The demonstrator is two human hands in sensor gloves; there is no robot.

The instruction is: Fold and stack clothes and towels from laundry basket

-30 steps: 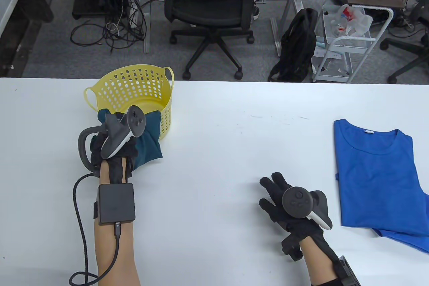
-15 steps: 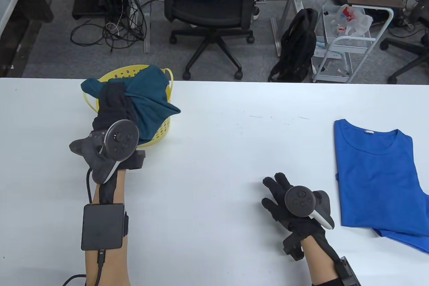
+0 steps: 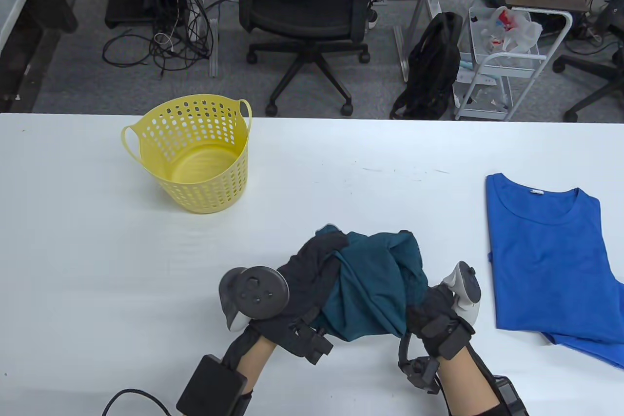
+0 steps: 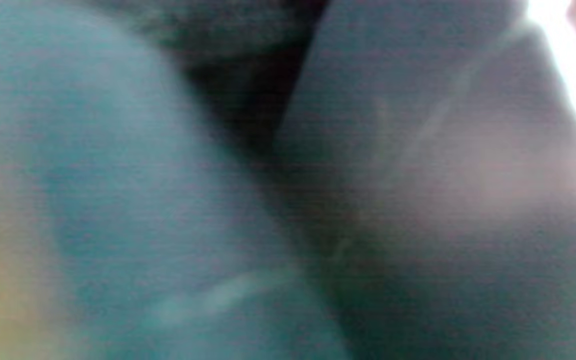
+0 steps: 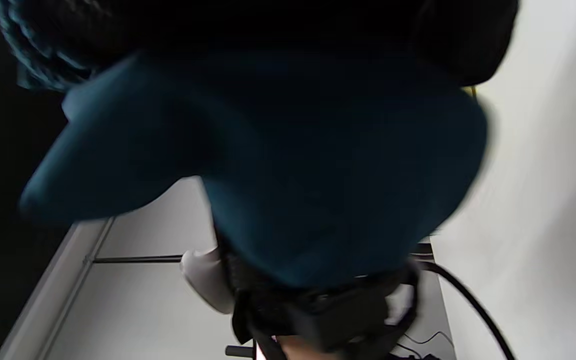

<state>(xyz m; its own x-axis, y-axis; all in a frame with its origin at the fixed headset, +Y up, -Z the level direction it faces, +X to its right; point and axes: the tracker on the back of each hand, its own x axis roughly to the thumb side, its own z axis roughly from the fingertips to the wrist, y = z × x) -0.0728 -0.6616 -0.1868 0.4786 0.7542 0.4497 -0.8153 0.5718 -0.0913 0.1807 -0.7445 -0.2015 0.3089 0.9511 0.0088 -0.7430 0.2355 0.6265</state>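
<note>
A bunched teal garment (image 3: 375,279) hangs just above the table's front middle, between my two hands. My left hand (image 3: 317,257) grips its left side, dark gloved fingers wrapped over the cloth. My right hand (image 3: 424,301) grips its right side, fingers mostly hidden under the fabric. The teal cloth fills the blurred left wrist view (image 4: 168,200) and hangs across the right wrist view (image 5: 293,165). The yellow perforated laundry basket (image 3: 214,191) stands upright at the back left with nothing in it. A blue T-shirt (image 3: 546,260) lies flat at the right.
The white table (image 3: 97,265) runs the full width. Beyond its far edge are an office chair (image 3: 307,1), a black backpack (image 3: 434,65) and a white cart (image 3: 507,60). My left tracker (image 3: 253,291) sits low beside the garment.
My left hand lifted the teal garment out of the basket and carried it right and toward me. My right hand moved in and took hold of its right side. The basket now holds nothing.
</note>
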